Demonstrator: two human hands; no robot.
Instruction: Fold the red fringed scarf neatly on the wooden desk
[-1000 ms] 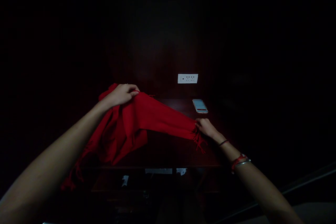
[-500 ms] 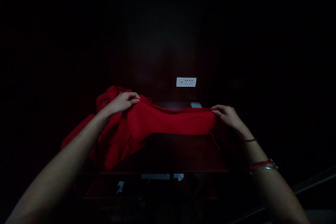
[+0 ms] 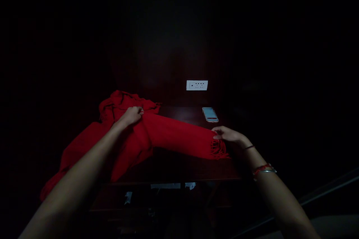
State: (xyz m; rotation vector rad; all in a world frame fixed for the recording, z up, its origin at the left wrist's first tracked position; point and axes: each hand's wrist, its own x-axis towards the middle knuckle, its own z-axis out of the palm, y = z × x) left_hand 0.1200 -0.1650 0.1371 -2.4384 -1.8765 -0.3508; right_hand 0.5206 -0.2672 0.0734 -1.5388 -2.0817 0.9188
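A red fringed scarf [image 3: 176, 134] lies across a dark wooden table [image 3: 190, 170], bunched in loose folds on the left and drawn out in a flat strip to the right. My left hand [image 3: 131, 115] is closed on the strip's upper edge, beside the bunched part. At the fringed end, my right hand [image 3: 226, 133] pinches the upper corner, thumb over the cloth. Tassels hang together just below its fingers. Part of the bunched cloth is hidden behind my left forearm.
A phone [image 3: 210, 114] with a lit screen lies on the table just beyond my right hand. On the dark wall behind is a white socket plate [image 3: 197, 85]. Pale papers [image 3: 165, 186] show on a shelf under the table's front edge. Surroundings are very dark.
Both hands have come down and nearer, the right one also moving left. The scarf's fringed end has lowered onto the table, and the phone behind it is now uncovered.
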